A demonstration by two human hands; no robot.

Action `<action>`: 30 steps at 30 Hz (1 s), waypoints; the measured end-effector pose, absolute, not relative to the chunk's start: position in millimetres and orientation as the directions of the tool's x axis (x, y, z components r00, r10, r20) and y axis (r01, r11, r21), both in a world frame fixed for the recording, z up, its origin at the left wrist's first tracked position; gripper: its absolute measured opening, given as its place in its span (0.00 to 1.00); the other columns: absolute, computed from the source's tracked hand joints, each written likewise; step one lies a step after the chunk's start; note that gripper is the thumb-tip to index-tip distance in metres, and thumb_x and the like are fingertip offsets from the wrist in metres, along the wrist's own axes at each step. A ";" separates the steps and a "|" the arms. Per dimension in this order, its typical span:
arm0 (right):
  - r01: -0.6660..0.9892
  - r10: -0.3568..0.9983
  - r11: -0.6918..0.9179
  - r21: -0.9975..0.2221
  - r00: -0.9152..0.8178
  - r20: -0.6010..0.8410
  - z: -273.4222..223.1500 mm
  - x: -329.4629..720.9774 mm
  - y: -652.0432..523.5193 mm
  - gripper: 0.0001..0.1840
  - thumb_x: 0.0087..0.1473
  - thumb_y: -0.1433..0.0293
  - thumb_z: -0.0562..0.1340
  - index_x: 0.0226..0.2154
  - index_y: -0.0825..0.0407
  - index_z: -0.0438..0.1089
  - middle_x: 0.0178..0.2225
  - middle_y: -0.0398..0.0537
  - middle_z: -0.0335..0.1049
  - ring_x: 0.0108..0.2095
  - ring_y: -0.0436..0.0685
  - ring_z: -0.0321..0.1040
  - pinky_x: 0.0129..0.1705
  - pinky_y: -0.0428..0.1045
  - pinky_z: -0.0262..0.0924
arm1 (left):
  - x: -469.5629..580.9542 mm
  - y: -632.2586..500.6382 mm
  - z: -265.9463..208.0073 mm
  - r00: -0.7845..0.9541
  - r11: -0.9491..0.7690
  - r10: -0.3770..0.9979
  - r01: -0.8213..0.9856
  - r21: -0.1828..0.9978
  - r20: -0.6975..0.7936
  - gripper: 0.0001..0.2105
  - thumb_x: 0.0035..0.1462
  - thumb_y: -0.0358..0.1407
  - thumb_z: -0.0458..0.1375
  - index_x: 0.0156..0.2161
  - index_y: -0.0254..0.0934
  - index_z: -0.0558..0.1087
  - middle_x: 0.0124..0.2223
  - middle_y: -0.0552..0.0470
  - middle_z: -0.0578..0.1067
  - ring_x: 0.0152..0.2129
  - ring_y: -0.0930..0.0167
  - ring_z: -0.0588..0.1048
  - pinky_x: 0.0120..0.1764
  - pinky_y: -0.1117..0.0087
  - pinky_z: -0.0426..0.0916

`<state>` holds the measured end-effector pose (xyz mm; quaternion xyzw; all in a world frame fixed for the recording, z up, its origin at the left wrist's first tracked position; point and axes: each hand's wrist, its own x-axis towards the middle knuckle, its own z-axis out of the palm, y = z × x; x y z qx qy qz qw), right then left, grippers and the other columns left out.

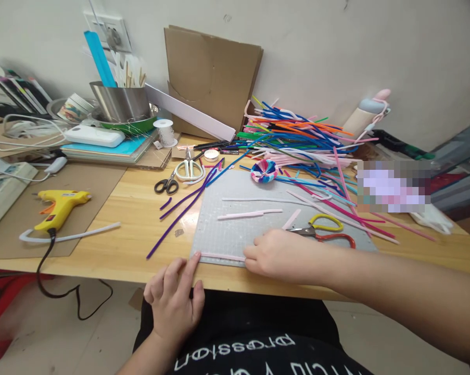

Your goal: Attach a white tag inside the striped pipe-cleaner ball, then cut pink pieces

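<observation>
A pale pink pipe cleaner point(222, 255) lies straight along the front edge of the grey cutting mat point(209, 229). The outstretched index finger of my left hand point(176, 291) touches its left end, while the thumb stays apart over the table edge. My right hand point(276, 253) is closed at the pipe cleaner's other end; its fingertips are partly hidden. Just behind that hand lie scissors with one yellow and one red handle point(328, 224). Shorter pink pieces point(248, 214) and a long whitish pipe cleaner point(258, 199) rest farther back on the mat.
A yellow glue gun point(63, 205) lies on cardboard at left, its cord hanging over the edge. Purple pipe cleaners point(180, 213) and two more scissors point(188, 169) lie left of the mat. A multicoloured coiled disc point(264, 171) sits before a pile of pipe cleaners point(297, 135).
</observation>
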<state>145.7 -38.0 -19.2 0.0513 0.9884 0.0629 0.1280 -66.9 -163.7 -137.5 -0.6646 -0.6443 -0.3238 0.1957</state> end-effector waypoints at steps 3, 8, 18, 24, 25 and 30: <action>0.072 0.101 0.990 0.118 -0.959 -0.266 -17.9 138.3 -36.2 0.04 0.51 0.78 0.62 0.28 0.55 0.69 0.26 0.46 0.70 0.23 0.52 0.64 0.21 0.46 0.45 | -66.9 -164.3 -138.3 -0.060 -0.088 0.730 0.980 0.180 0.681 0.22 0.53 0.34 0.55 0.55 0.44 0.68 0.43 0.45 0.71 0.39 0.61 0.65 0.43 0.60 0.54; 0.044 0.077 0.993 0.113 -0.948 -0.308 -17.6 126.4 -34.2 0.04 0.49 0.79 0.63 0.27 0.55 0.71 0.26 0.47 0.70 0.24 0.53 0.65 0.21 0.47 0.46 | -68.1 -164.6 -140.6 -0.061 -0.082 0.755 0.979 0.187 0.653 0.24 0.52 0.35 0.56 0.56 0.46 0.66 0.44 0.45 0.71 0.39 0.61 0.65 0.44 0.59 0.54; 0.167 0.141 0.984 -0.057 -0.940 -0.311 -7.0 136.8 -25.0 0.06 0.52 0.78 0.59 0.30 0.54 0.71 0.30 0.47 0.71 0.28 0.53 0.65 0.23 0.46 0.48 | -64.7 -164.7 -129.8 -0.098 -0.083 0.781 0.963 0.258 0.617 0.23 0.53 0.32 0.55 0.56 0.47 0.66 0.46 0.45 0.68 0.41 0.60 0.66 0.45 0.57 0.54; 0.384 0.433 0.437 -0.813 -0.882 -0.184 13.2 167.6 -30.1 0.05 0.57 0.73 0.56 0.32 0.54 0.67 0.31 0.43 0.66 0.31 0.48 0.61 0.33 0.45 0.56 | -46.0 -145.7 -69.1 0.101 -0.378 0.745 0.879 0.293 0.659 0.21 0.53 0.28 0.58 0.52 0.43 0.67 0.49 0.44 0.68 0.46 0.60 0.66 0.48 0.57 0.55; 0.352 0.446 0.259 -0.899 -0.870 -0.212 13.9 172.1 -32.0 0.04 0.57 0.71 0.57 0.33 0.55 0.66 0.29 0.42 0.63 0.28 0.47 0.59 0.30 0.44 0.55 | -39.5 -139.1 -57.1 0.165 -0.457 0.732 0.839 0.297 0.661 0.20 0.53 0.28 0.58 0.51 0.43 0.67 0.49 0.45 0.68 0.46 0.61 0.66 0.48 0.58 0.55; 0.082 0.452 -0.377 -0.922 -0.853 -0.261 10.3 195.3 -38.0 0.09 0.56 0.66 0.60 0.31 0.55 0.62 0.19 0.35 0.53 0.18 0.43 0.48 0.19 0.40 0.43 | -2.6 -98.4 -17.0 0.269 -0.625 0.749 0.591 0.510 0.606 0.05 0.56 0.30 0.57 0.39 0.39 0.71 0.44 0.48 0.73 0.43 0.66 0.68 0.45 0.63 0.60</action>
